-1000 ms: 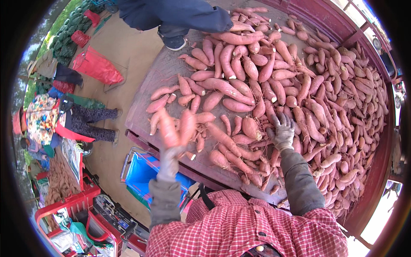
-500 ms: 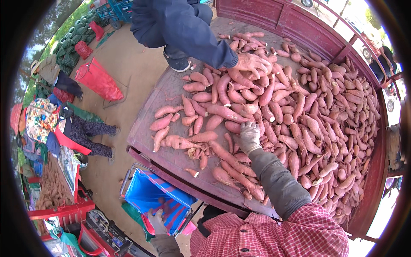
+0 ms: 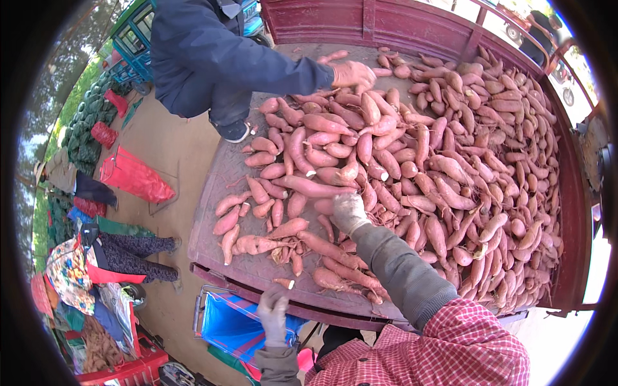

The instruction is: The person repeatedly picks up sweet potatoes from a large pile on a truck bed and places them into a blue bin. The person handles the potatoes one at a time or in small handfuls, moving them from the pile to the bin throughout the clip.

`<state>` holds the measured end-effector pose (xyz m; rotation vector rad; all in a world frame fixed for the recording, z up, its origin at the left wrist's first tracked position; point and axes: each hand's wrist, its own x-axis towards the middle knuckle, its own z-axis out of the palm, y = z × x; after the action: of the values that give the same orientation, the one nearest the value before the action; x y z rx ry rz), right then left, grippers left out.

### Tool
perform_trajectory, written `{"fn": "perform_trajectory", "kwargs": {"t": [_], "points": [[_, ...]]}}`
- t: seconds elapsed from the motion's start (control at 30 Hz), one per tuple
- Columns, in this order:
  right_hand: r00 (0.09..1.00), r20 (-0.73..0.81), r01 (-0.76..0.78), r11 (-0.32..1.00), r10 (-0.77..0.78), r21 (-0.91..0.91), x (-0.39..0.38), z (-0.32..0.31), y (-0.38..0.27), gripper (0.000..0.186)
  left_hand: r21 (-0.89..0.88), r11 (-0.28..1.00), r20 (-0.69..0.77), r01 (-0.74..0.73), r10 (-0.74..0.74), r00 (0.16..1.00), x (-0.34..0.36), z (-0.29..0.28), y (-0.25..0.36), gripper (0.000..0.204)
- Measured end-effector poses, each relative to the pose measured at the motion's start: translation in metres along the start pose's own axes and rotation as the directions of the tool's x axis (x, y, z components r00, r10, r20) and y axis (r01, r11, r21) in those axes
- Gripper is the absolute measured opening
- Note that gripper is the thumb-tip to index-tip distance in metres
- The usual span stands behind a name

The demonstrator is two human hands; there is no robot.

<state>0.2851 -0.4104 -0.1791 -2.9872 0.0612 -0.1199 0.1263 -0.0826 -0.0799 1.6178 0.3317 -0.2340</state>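
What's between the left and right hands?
In the head view, sweet potatoes on the truck bed lie between the left hand and the right hand.

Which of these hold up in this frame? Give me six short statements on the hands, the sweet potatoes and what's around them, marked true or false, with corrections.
1. The left hand and right hand both wear gloves. True.
2. The left hand is holding up a large sweet potato. False: no sweet potato shows in it.
3. The right hand is at the sweet potatoes. True.
4. The blue bag sits in the middle of the cargo bed. False: it is beside the bed's edge.
5. A co-worker's sleeve reaching over the bed is dark blue. True.
6. The person's shirt is plain green. False: it is red and white checked.
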Motion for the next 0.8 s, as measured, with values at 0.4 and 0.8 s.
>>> {"fn": "perform_trajectory", "kwargs": {"t": [0.4, 0.8], "points": [[0.951, -0.114, 0.279, 0.646, -0.287, 0.711, -0.067, -0.137, -0.092, 0.040, -0.481, 0.873, 0.315, -0.082, 0.259, 0.913, 0.035, 0.062, -0.011, 0.049], [0.982, -0.164, -0.084, 0.995, 0.090, 0.046, 0.030, -0.095, 0.042, 0.078, -0.217, 0.920, -0.387, 0.326, -0.387, 0.837, -0.068, -0.159, -0.041, 0.068]]}}
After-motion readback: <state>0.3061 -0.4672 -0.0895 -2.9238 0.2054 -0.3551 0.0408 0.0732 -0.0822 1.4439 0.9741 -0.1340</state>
